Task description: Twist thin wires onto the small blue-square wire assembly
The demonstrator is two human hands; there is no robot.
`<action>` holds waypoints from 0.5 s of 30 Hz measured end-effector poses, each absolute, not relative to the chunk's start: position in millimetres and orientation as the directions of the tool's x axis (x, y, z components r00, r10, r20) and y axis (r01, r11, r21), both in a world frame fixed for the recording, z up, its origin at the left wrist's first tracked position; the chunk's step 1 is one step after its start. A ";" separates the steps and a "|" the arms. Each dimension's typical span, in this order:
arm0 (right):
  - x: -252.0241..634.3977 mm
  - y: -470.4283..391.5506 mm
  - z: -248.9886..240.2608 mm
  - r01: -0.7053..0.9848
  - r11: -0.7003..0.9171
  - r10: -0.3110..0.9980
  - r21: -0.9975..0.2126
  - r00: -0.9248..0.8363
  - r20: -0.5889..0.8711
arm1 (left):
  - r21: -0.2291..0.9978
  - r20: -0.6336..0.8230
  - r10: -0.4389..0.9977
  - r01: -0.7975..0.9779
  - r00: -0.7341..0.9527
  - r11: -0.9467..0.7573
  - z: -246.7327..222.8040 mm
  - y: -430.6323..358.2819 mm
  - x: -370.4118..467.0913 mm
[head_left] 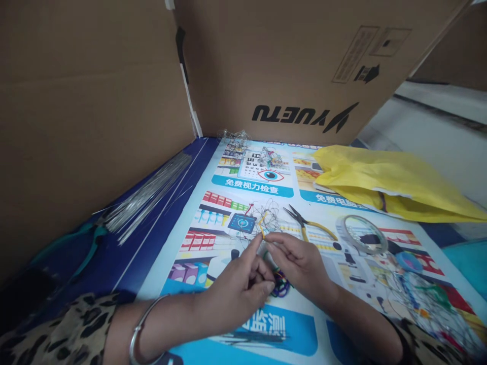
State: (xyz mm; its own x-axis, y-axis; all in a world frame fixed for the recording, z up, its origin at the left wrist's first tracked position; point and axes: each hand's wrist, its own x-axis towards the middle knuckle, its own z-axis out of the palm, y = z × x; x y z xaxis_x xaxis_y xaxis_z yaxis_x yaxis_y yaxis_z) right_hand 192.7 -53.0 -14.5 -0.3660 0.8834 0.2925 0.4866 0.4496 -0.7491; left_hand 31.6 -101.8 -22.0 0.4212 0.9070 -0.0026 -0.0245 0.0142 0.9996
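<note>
Over the printed sheet (190,213), both hands meet at a thin yellow cord (263,225) beside a tangle of fine wire (271,215). My left hand (239,289) has its index finger reaching to the cord's lower end, with its other fingers curled in. The fingertips of my right hand (300,261) pinch at the same spot. Dark, multicoloured cord loops (280,286) lie below and between the hands. Just past my right hand are needle-nose pliers (302,220) with yellow handles, their jaws apart.
Cardboard walls (274,66) stand behind and at left. A bundle of straight wires (148,192) lies left near teal-handled pliers (89,248). At right are a yellow bag (373,175), a round clear dish (365,234) and tangled wires with coloured pieces (422,299). More wire tangles (236,139) lie at the back.
</note>
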 end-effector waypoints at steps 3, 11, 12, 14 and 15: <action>191.4 -54.9 -13.2 0.510 0.404 0.908 -0.760 -0.329 0.261 | 0.981 -0.069 0.900 -0.135 0.429 0.139 -19.1 -101.9 31.1; 189.2 -58.1 -5.1 0.496 0.281 0.949 -0.822 -0.270 0.162 | 0.895 -0.149 0.875 -0.314 0.460 0.317 -5.6 -97.8 32.3; 189.5 -57.5 -4.0 0.506 0.278 0.950 -0.817 -0.271 0.156 | 0.886 -0.161 0.876 -0.324 0.454 0.331 -3.5 -96.6 33.1; 190.1 -55.8 -1.6 0.525 0.262 0.953 -0.809 -0.274 0.131 | 0.865 -0.180 0.880 -0.356 0.439 0.355 1.6 -93.8 34.6; 190.6 -54.9 -0.2 0.533 0.255 0.953 -0.807 -0.280 0.117 | 0.850 -0.188 0.881 -0.378 0.434 0.367 4.6 -92.4 35.4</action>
